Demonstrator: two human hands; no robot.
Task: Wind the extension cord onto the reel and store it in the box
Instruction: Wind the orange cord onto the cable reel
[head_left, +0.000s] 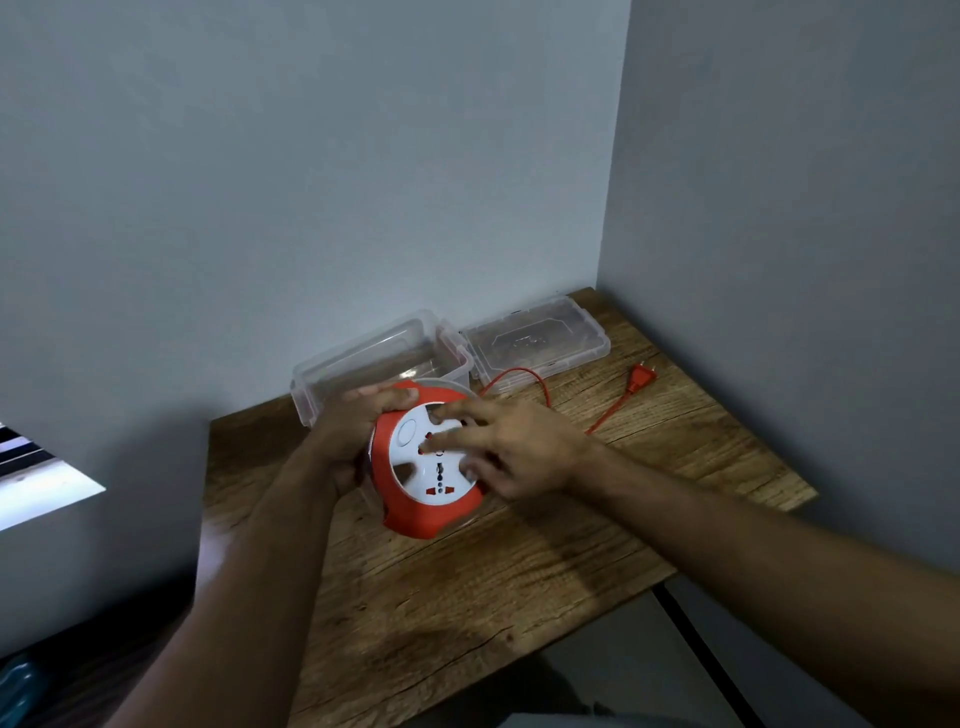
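Note:
An orange and white cord reel (426, 499) with sockets on its white face is held tilted just above the wooden table (519, 582). My left hand (353, 431) grips its left rim. My right hand (509, 452) lies over the white face with fingers spread on it. An orange cord (524, 375) loops out from behind the reel and runs right to an orange plug (640, 379) lying on the table. A clear plastic box (374, 364) stands open behind the reel, against the wall.
The box's clear lid (535, 338) lies flat to the right of the box. Grey walls close the table at the back and right. The table's near edge drops off to the floor at the lower right.

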